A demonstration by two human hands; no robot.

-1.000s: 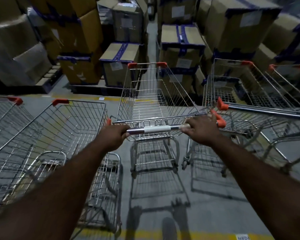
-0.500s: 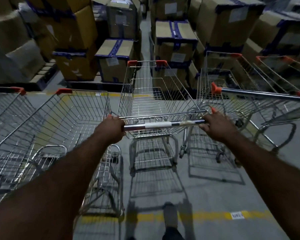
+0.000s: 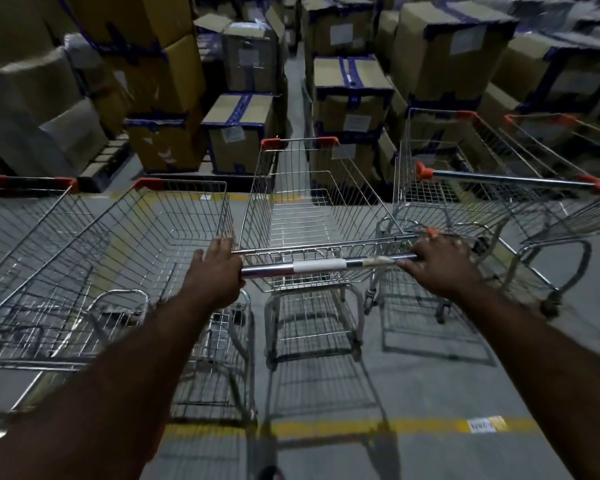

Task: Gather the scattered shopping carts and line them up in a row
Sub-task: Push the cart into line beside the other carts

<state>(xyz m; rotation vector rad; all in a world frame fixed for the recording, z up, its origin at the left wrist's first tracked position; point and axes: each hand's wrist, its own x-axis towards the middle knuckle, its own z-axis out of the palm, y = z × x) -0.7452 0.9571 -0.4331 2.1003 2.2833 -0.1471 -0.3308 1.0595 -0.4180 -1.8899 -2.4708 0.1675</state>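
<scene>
The middle shopping cart (image 3: 312, 206) stands straight ahead of me, between a cart on the left (image 3: 146, 244) and a cart on the right (image 3: 444, 188). Its chrome handle (image 3: 319, 266) carries a white label. My left hand (image 3: 217, 275) rests on the handle's left end with the fingers lifted and fairly straight. My right hand (image 3: 437, 263) grips the right end, fingers curled over the bar. Another cart (image 3: 25, 223) shows at the far left and one more (image 3: 568, 140) at the far right.
Stacked cardboard boxes (image 3: 350, 95) with blue tape fill the back, some on a pallet (image 3: 104, 161). A narrow aisle (image 3: 293, 84) runs between the stacks. A yellow floor line (image 3: 361, 426) crosses near my feet. The right cart's orange-capped handle (image 3: 510, 180) lies crosswise.
The middle cart has rolled forward into the gap between its neighbours. My right hand slid to the handle's right end. My left hand's fingers have loosened and lifted.
</scene>
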